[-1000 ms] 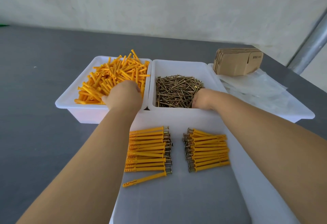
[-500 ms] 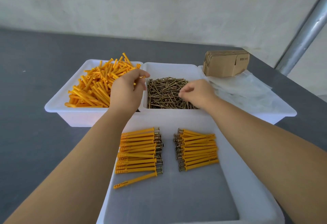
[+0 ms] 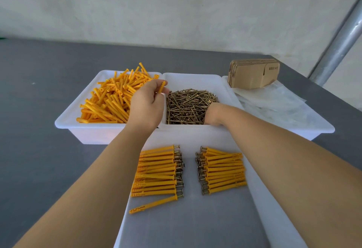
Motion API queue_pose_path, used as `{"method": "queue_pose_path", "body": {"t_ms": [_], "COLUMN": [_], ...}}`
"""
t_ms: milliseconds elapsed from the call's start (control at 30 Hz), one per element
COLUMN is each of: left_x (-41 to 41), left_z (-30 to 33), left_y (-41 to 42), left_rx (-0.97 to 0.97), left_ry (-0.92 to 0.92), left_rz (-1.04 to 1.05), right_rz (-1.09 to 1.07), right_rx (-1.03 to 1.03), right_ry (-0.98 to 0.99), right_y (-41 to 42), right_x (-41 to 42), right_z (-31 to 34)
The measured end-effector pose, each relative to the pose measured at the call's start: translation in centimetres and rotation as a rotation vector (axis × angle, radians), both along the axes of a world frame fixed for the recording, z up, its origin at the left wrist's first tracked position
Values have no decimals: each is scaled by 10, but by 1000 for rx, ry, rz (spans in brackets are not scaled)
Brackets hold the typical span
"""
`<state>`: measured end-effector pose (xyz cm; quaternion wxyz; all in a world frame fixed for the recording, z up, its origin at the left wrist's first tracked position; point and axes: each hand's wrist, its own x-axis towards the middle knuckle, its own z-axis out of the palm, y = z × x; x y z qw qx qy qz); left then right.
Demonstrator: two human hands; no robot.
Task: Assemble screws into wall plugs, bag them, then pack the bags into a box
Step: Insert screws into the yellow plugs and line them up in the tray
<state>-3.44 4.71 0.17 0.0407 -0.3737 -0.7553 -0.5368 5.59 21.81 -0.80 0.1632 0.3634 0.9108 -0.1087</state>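
We hold one orange wall plug (image 3: 162,86) pinched in the fingertips of our left hand (image 3: 147,106), lifted just above the rim between the plug bin (image 3: 64,122) and the screw bin (image 3: 195,78). Our right hand (image 3: 212,115) reaches down into the heap of screws (image 3: 188,108) at the near right corner of that bin; its fingers are hidden among them, so we cannot tell whether it has closed on a screw yet.

What could go wrong from here, as we judge it: the screws lie tangled, so we may lift two at once or drop one back, and a loose pinch on the plug could let it turn, leaving its open end pointing away from the screw. A screw pushed in askew might jam partway.

The finished pieces lie in two neat rows (image 3: 158,171) (image 3: 223,169) in the near tray (image 3: 260,198), screw heads facing the middle, with one piece (image 3: 154,202) lying slantwise below the left row. A third bin on the right holds clear bags (image 3: 274,106) and a stack of flat cardboard boxes (image 3: 252,73).

All of it sits on a dark grey table (image 3: 39,149) against a pale wall (image 3: 176,8), with a metal pole (image 3: 340,40) slanting at the right.
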Motion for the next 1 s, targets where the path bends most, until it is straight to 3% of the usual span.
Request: {"method": "queue_pose_path", "body": {"t_ms": [100, 267, 367, 467, 567, 633, 700, 867, 1000], "left_x": [-2, -1, 0, 2, 6, 8, 11, 20, 22], "left_z": [0, 2, 5, 6, 4, 3, 4, 7, 7], "left_y": [-2, -7, -10, -9, -6, -3, -1, 0, 1], "left_rx": [-75, 37, 111, 119, 141, 131, 106, -8, -182], "left_ry": [103, 81, 59, 34, -7, 8, 52, 288, 444], "left_rz": [45, 103, 131, 97, -25, -77, -106, -114, -163], "right_rz": [-241, -283, -393, -516, -528, -531, -482, -72, 99], "right_rx": [-114, 95, -70, -378, -634, -693, -575, -136, 33], "right_ry": [422, 900, 1229, 1441, 1558, 1609, 1598, 1381, 1285], "right_y": [12, 12, 8, 4, -2, -8, -14, -31, -41], "right_x": [3, 14, 23, 36, 48, 52, 55, 61, 64], "right_z": [-2, -11, 0, 16, 27, 26, 20, 9, 9]}}
